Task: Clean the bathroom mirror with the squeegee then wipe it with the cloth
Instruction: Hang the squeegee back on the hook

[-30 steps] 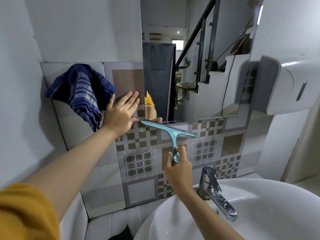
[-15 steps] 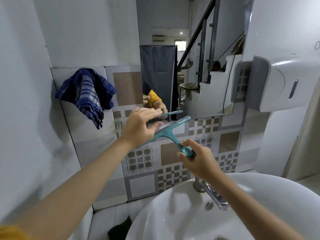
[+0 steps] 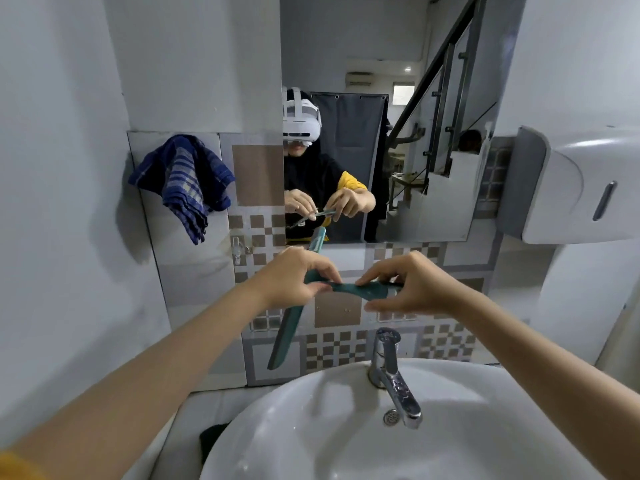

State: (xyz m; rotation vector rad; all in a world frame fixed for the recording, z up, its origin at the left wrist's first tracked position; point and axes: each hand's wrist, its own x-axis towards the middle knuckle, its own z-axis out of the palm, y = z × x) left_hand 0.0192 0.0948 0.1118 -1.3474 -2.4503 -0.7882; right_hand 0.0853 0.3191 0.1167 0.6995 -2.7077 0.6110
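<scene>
The teal squeegee [image 3: 287,336] is held in front of the tiled wall below the mirror [image 3: 377,133], apart from the glass, its blade running steeply from upper right to lower left. My left hand [image 3: 294,278] pinches it where the blade meets the handle. My right hand [image 3: 412,287] grips the handle, which lies roughly level between both hands. A blue checked cloth [image 3: 183,180] hangs on the wall left of the mirror, untouched. The mirror reflects a person in a white headset holding the squeegee.
A white basin [image 3: 311,427] with a chrome tap [image 3: 394,375] sits directly under my hands. A white dispenser [image 3: 575,188] juts from the right wall beside the mirror. A small metal hook [image 3: 239,245] is fixed under the cloth. Something dark [image 3: 213,438] lies left of the basin.
The squeegee has come off the mirror's lower edge and dropped lower, its blade turned from near level to steep. My left hand left the wall and took hold of it.
</scene>
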